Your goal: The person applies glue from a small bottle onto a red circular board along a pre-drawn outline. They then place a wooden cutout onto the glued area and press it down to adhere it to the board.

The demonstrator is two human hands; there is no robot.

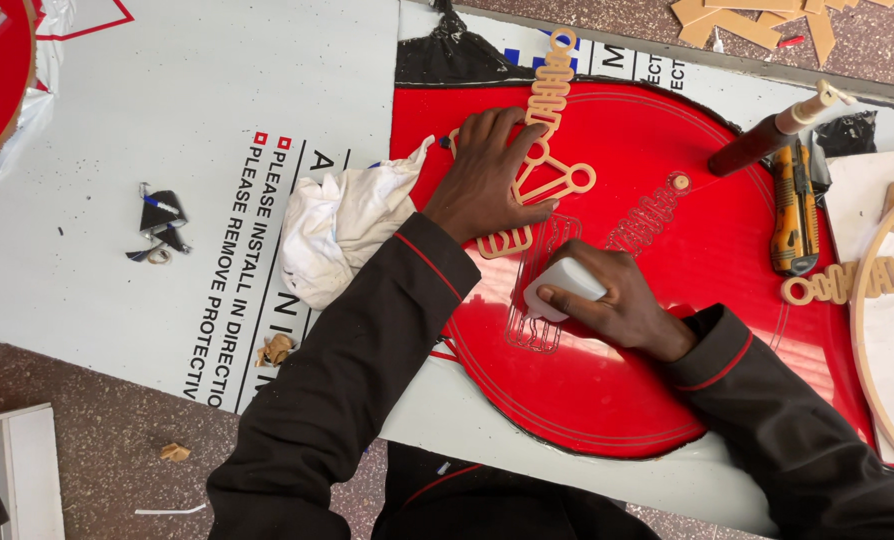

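Large white protective-film sheet (167,90) across the bench, with a column of black print and two small red squares left of centre. Red round panel (657,330) on top of it, scored with faint engraved outlines.

Left hand (492,170) flat, fingers spread and pressing on a tan wooden cutout (547,130) of looped and triangular shapes at the panel's upper left; not curled around anything. Right hand (617,300) closed around a small white block (562,285), held against the red surface just below the cutout.

Crumpled white cloth (342,225) beside the left wrist. Yellow utility knife (795,210) and a dark red bottle (767,140) at the panel's right edge.
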